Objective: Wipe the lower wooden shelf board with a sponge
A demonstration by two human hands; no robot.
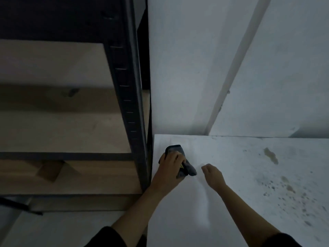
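The left hand (171,162) grips a dark sponge (179,158) over the white floor (249,184) just right of the rack (131,104), the right hand (212,172) loosely curled, empty, while the lower board (80,177) holds nothing.

Pretty dim room, light's low and bluish. White wall (187,68) with a pale pipe (236,65) running down it at a slant. Floor (249,175) is whitish, speckled with dark spots and a couple of yellowish stains on the right. Black metal rack (131,104) stands against the wall at left.
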